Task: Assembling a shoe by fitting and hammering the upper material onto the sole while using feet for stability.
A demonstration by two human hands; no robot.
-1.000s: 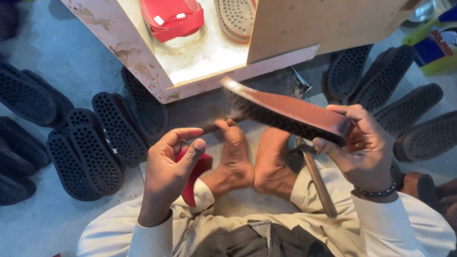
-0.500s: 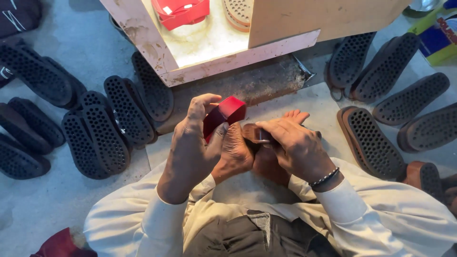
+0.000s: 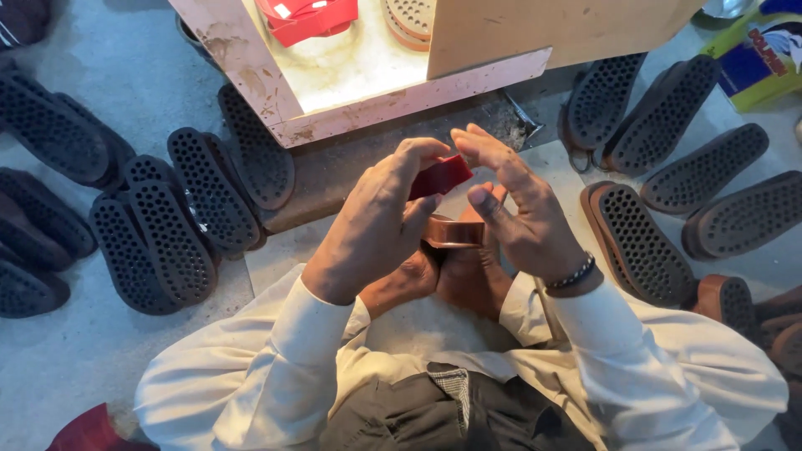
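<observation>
Since half a second back, our right hand [image 3: 522, 213] has let go and drawn apart from the left, so the small red strap piece [image 3: 441, 176] now shows between them instead of being half covered by both. Going from the biggest things down: the pale pink-edged work table [image 3: 401, 104] fills the top of the view, with a red shoe upper [image 3: 305, 17] and a tan dotted sole [image 3: 413, 18] lying on it, and a plywood board [image 3: 551, 29] leaning across its right side. Black studded rubber soles [image 3: 175, 225] lie in heaps on the concrete floor to the left, and more of them [image 3: 668, 159] to the right, near a green and blue carton [image 3: 756, 58]. Below our hands, a brown sandal sole [image 3: 455, 232] rests across our bare feet [image 3: 468, 276]. Our left hand [image 3: 376, 225] is closed on the red strap piece, pinching its left end between thumb and fingertips, just above the sandal. Our right hand is spread, fingers loose, just beside the strap's other end and gripping nothing. We judge the strap light and pliable, likely leather or synthetic, easy to bend and a little smooth, so a pinch at each end should control it best.
</observation>
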